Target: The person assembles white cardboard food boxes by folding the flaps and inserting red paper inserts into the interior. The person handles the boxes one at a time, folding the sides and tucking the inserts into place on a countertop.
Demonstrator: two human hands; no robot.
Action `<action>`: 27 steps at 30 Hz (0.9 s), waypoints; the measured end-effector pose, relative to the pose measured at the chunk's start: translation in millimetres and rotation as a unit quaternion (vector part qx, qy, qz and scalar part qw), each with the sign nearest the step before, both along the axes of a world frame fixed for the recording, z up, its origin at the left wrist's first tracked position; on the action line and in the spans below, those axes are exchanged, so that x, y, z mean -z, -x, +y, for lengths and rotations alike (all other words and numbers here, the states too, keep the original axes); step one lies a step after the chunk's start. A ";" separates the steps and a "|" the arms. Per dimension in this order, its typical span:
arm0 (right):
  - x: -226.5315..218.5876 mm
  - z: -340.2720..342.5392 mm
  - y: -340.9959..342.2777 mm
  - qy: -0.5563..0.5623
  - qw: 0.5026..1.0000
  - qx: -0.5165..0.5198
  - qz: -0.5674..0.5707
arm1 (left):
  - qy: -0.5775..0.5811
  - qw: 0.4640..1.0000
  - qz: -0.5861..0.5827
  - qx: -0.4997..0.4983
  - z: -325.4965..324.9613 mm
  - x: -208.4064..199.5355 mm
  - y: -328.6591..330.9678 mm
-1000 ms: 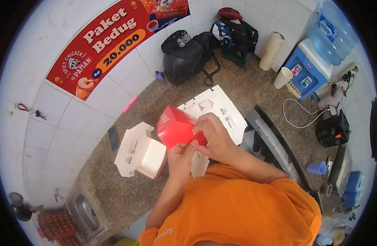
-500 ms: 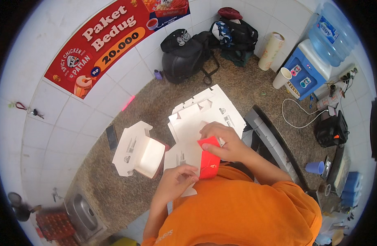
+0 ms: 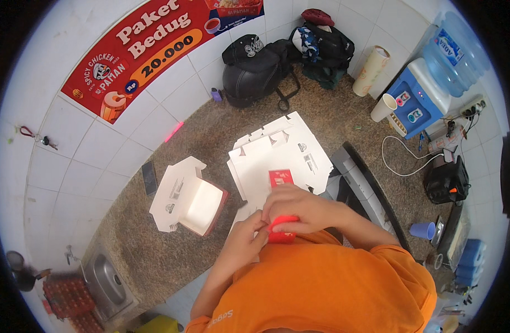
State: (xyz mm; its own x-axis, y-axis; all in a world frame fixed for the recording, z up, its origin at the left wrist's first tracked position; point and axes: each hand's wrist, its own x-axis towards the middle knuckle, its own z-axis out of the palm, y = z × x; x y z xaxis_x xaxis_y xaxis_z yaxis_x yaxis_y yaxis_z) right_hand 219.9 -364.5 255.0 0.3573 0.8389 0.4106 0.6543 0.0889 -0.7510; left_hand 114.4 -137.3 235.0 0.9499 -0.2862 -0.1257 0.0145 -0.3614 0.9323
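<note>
Close to my body, a partly folded carton with red outer panels (image 3: 281,237) is between my two hands. My right hand (image 3: 296,208) is closed over it, with a red flap showing beyond the knuckles and more red under the fingers. My left hand (image 3: 246,240) pinches its left edge, fingertips close against my right hand. Much of this carton is hidden by the hands. Beyond it lie flat white carton blanks (image 3: 285,147) with slotted edges and small dark prints. Left of my hands stands a folded carton box (image 3: 202,208), its lid open and its inside white.
A dark phone (image 3: 149,177) lies beside the open box near the tiled wall. Bags and a cap (image 3: 249,53) sit at the back. A water dispenser (image 3: 418,97), paper cup (image 3: 383,107) and purple cup (image 3: 422,230) are at right. A sink (image 3: 107,283) is lower left.
My left hand has moved up and right, towards my right hand. The carton has been folded further: its white inner panel is now mostly hidden, and a red flap shows beyond my right hand.
</note>
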 end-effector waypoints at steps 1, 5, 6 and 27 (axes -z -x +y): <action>-7.1 -2.7 2.4 0.066 0.998 -0.001 -0.011 | -0.021 1.000 -0.018 -0.014 -5.4 0.5 0.1; 1.1 -6.4 -11.2 0.081 0.977 0.194 -0.045 | -0.050 0.995 0.044 -0.075 -19.5 -19.1 -5.2; 1.5 -7.7 -9.9 0.091 0.980 0.165 -0.059 | -0.053 0.995 0.023 -0.085 -20.8 -22.6 -5.7; 2.4 11.8 7.6 -0.011 0.845 0.139 0.516 | -0.184 0.904 -0.323 -0.210 -12.5 -39.3 3.3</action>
